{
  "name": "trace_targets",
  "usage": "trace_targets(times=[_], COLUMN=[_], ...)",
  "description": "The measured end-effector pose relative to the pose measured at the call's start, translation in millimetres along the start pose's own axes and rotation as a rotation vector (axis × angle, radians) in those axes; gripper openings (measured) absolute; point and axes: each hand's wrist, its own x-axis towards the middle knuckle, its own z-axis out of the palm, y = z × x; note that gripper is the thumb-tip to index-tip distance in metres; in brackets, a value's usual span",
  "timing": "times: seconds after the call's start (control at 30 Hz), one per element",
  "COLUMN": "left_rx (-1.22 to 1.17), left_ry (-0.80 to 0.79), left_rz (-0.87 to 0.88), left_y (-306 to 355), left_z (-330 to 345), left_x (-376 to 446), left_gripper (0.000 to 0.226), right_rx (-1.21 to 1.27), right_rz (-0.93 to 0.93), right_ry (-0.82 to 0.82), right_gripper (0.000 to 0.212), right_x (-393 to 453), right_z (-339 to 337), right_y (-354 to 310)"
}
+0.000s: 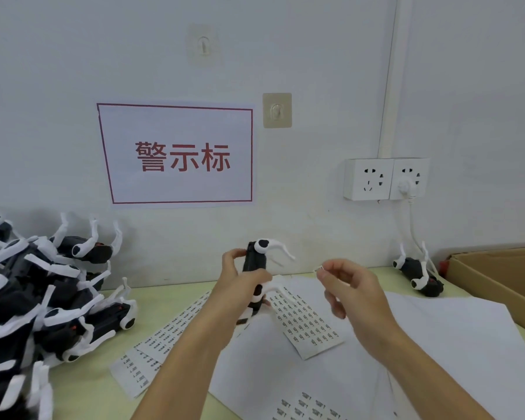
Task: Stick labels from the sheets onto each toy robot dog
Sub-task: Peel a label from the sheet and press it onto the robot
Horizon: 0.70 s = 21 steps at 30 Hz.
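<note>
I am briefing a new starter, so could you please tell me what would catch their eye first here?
Probably the white wall sign with red characters and red border, straight ahead. Next, the heap of black-and-white plastic toy robot dogs at the table's left edge. At centre, the left hand grips one black-and-white toy dog upright, while the right hand pinches a small white label.

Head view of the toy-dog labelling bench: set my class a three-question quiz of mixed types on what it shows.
1. True or false: the left hand grips a toy robot dog held above the table.
2. What does the right hand pinch? A) a plug B) a small label C) a pen
3. Fill in: the pile of dogs lies to the person's ____.

Key: 1 true; 2 B; 3 left.
</note>
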Motion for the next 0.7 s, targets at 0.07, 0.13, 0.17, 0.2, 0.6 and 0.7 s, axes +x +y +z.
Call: trace_targets(times=[0.07,0.13,0.17,0.2,0.6,0.7], left_rx=[-0.135,-0.169,-0.184,-0.203,-0.129,-0.118], left_ry=[-0.122,-0.22,-0.252,-0.275,-0.371,-0.386], left_rz=[0.004,0.037,0.06,0.08,0.195,0.209], left_y=[2.0,4.5,5.5,6.2,11.4,11.3], left_z=[4.4,8.7,11.0,13.4,20.5,20.9], left_x=[-3.0,-6.0,-7.4,-8.7,-15.4,-14.2], left_gripper=[0.068,0.074,0.073,0.072,0.064,0.067], right_rx=[0.009,-0.031,-0.083,-0.142,-0.584,-0.568], right_rz=[-0.045,-0.088,-0.108,-0.124,-0.263,-0.245], right_ry=[-0.062,-0.116,-0.129,-0.139,-0.032,-0.054], right_gripper=[0.011,0.016,0.016,0.016,0.018,0.013], right_x=[1.3,0.4,-0.7,-2.2,-3.9,-6.8], right_z=[-3.7,-7.7,-8.8,-9.4,-8.4,-2.9], right_y=[-21.8,-41.5,-49.5,-55.6,-74.3,-71.8])
